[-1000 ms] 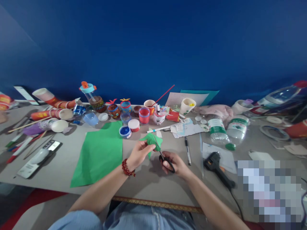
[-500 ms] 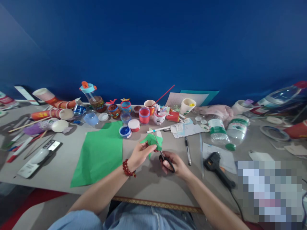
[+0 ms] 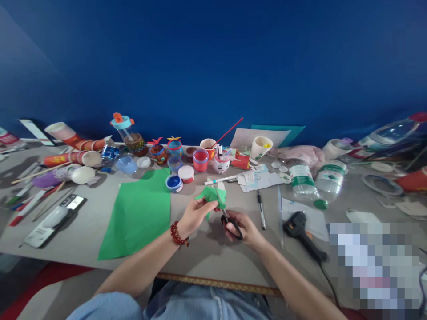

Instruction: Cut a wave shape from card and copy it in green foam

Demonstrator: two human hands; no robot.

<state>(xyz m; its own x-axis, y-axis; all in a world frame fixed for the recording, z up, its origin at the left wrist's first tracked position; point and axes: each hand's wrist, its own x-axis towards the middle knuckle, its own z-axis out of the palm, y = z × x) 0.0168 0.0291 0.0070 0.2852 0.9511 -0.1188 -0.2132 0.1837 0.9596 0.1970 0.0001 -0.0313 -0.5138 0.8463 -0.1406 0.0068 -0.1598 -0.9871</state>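
Observation:
Between thumb and fingers, my left hand [image 3: 197, 214] pinches a small cut piece of green paper [image 3: 211, 194] above the table. A red bead bracelet [image 3: 179, 234] circles that wrist. My right hand [image 3: 243, 226] is closed round the black handles of a pair of scissors [image 3: 233, 227], whose blades point up and away and meet the green piece. A narrow green strip hangs or lies below the left fingers; I cannot tell which. To the left, a large sheet of green paper [image 3: 140, 222] lies flat on the table.
Behind my hands stand an open blue paint pot [image 3: 174, 182], a red paint pot [image 3: 200, 160] and several decorated cups. A black pen [image 3: 261, 210], a glue gun [image 3: 303, 235] and plastic bottles [image 3: 303, 181] lie to the right. At far left is a phone [image 3: 55, 221].
Almost nothing differs. The scissors and the green piece have shifted only very slightly; both hands keep their holds.

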